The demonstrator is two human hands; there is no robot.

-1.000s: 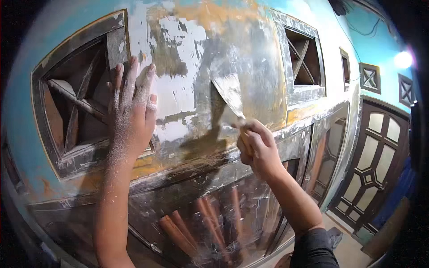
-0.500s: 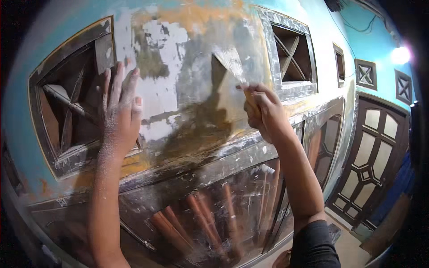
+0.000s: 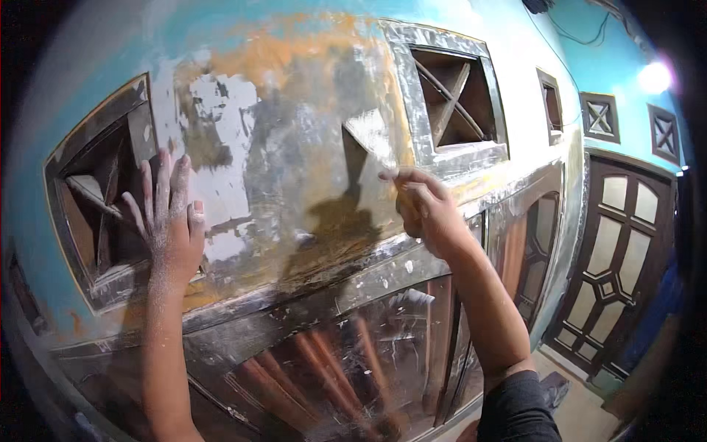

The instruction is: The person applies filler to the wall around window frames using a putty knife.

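Okay, nearest first: dark sleeve (image 3: 519, 409) on the right forearm, lower edge; left forearm bare. Left hand (image 3: 175, 239) flat-ish, fingers spread and pointing up, dusted white, just beside a framed vent (image 3: 94, 197) with crossed bars; can't tell if the palm touches the wall. Right hand (image 3: 426, 210) curled tight around the handle of a scraper (image 3: 370, 136). Scraper is right of centre, blade up and tilted left, at the wall (image 3: 294, 155); exact blade contact can't be told. Its dark shadow falls left of and below it. Wall patch here mottled grey, ochre and white, turquoise paint around it. Second crossed-bar vent (image 3: 451, 99) up right of the blade. Below the patch, a scuffed wooden rail (image 3: 346, 295), then a dark panel (image 3: 346, 368) with reddish stripes. Farther right: brown door (image 3: 607, 283) with pale panes, small vents (image 3: 600, 118) above it, bright lamp (image 3: 655, 78) higher up.
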